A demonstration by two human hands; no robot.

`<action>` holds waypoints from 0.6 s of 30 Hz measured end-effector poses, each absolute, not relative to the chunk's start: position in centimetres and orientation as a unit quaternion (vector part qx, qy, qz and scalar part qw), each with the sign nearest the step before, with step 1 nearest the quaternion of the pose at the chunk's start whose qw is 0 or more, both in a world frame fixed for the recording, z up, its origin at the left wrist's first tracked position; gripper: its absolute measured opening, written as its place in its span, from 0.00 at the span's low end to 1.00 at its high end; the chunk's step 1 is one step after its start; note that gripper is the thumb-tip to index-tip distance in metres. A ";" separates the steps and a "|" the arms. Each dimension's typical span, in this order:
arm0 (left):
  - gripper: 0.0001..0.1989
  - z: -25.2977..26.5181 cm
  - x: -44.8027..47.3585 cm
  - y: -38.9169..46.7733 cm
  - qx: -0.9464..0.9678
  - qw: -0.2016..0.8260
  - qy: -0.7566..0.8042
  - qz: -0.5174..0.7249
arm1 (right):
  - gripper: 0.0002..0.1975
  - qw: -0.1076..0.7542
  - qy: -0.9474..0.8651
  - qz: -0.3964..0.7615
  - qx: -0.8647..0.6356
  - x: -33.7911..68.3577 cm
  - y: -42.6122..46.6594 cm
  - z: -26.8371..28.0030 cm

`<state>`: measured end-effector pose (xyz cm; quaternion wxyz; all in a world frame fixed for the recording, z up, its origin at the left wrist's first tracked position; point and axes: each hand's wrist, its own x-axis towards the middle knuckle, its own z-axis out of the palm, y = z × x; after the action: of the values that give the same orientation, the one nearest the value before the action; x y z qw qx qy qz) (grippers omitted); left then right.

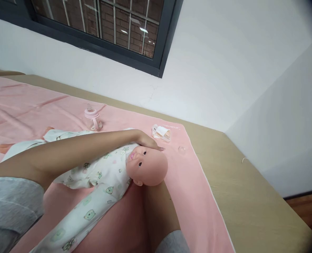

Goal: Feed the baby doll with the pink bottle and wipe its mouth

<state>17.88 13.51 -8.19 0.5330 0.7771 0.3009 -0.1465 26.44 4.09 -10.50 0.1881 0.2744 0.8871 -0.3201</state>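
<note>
A bald baby doll [150,167] in a white sleepsuit [103,175] with green animal prints lies on its back, head toward the right. My left arm crosses over its body. My left hand [148,140] curves around the far side of the doll's head, with one fingertip showing past it and the other fingers mostly hidden. From below, my right forearm [161,207] reaches up to the near side of the head. My right hand is hidden under or behind the head.
A pink blanket [198,196] covers much of the wooden surface [224,175]. Beyond the doll stand a pink-topped baby bottle [92,117] and a small clear packet [161,133]. A small clear round item [181,150] lies right of the head. A wall and barred window rise behind.
</note>
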 end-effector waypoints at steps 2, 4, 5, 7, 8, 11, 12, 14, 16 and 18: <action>0.26 -8.4 18.2 13.4 0.767 0.543 0.298 -0.166 | 0.14 0.293 0.866 -0.393 0.095 26.1 5.6 -9.1; 0.27 -8.3 18.5 13.2 0.754 0.557 0.292 -0.189 | 0.18 0.328 0.844 -0.425 0.002 26.0 7.1 -7.9; 0.27 -8.3 18.6 13.0 0.746 0.566 0.289 -0.199 | 0.20 0.330 0.840 -0.430 -0.013 26.0 7.6 -7.6; 0.28 -8.1 18.7 12.7 0.728 0.590 0.279 -0.210 | 0.20 0.327 0.838 -0.436 -0.018 26.2 8.1 -7.4; 0.28 -8.0 18.8 12.5 0.717 0.604 0.276 -0.212 | 0.19 0.323 0.834 -0.447 -0.014 26.3 8.1 -7.5; 0.28 -7.9 18.7 12.2 0.690 0.635 0.275 -0.214 | 0.18 0.284 0.815 -0.505 0.029 26.7 7.4 -7.9; 0.29 -7.8 18.7 12.2 0.684 0.638 0.279 -0.216 | 0.19 0.267 0.810 -0.521 0.045 26.8 7.1 -8.0; 0.29 -7.7 18.6 12.0 0.677 0.640 0.289 -0.219 | 0.22 0.243 0.810 -0.529 0.070 26.9 6.6 -8.0; 0.30 -7.7 18.6 12.0 0.676 0.639 0.294 -0.219 | 0.24 0.234 0.822 -0.511 0.093 27.0 6.1 -7.8; 0.31 -7.7 18.6 12.0 0.681 0.636 0.295 -0.210 | 0.25 0.227 0.837 -0.484 0.120 27.0 5.5 -7.5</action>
<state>18.58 11.96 -7.66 0.6364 0.6811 0.2950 -0.2098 27.03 5.51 -7.45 0.2270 0.1197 0.8368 -0.4837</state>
